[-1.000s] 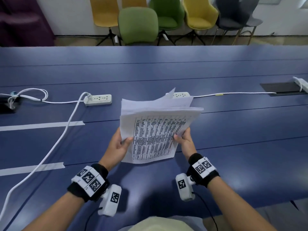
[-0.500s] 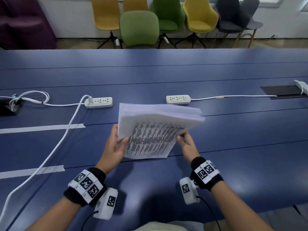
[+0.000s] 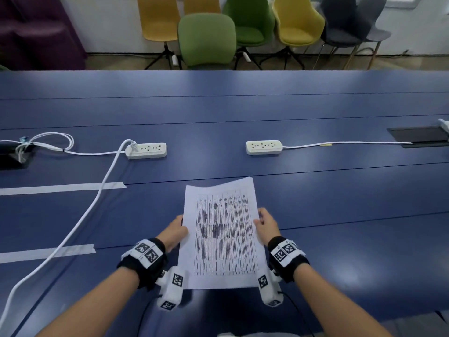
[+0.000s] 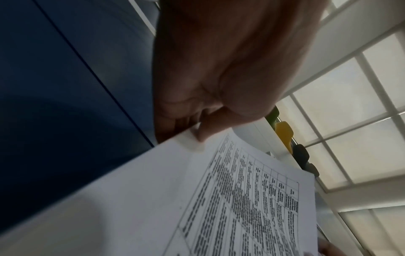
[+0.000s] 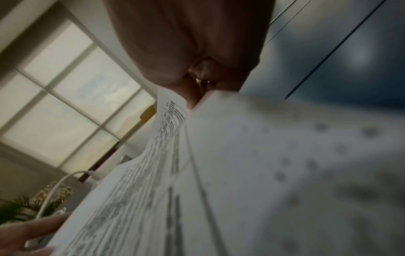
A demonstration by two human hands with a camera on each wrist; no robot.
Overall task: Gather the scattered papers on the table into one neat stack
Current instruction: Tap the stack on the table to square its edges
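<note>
A stack of white papers (image 3: 223, 237) with a printed table on top lies lengthwise in front of me over the blue table (image 3: 340, 239). My left hand (image 3: 173, 231) grips its left edge, thumb on top, fingers underneath. My right hand (image 3: 266, 224) grips the right edge the same way. In the left wrist view the thumb pinches the stack (image 4: 219, 199) at its edge. The right wrist view shows the stack (image 5: 241, 173) blurred, with the thumb on its upper edge. Whether the stack touches the table is unclear.
Two white power strips (image 3: 146, 150) (image 3: 264, 147) lie beyond the papers, with a thick white cable (image 3: 80, 220) running down the left. Two white tape strips (image 3: 60, 188) (image 3: 46, 254) mark the left side. A black hatch (image 3: 419, 136) sits far right. Chairs (image 3: 206, 40) stand behind the table.
The stack has gone from upright on its edge, sheets fanned, to flat and lengthwise, squared up and lower and nearer to me. Both hands slid to its long side edges.
</note>
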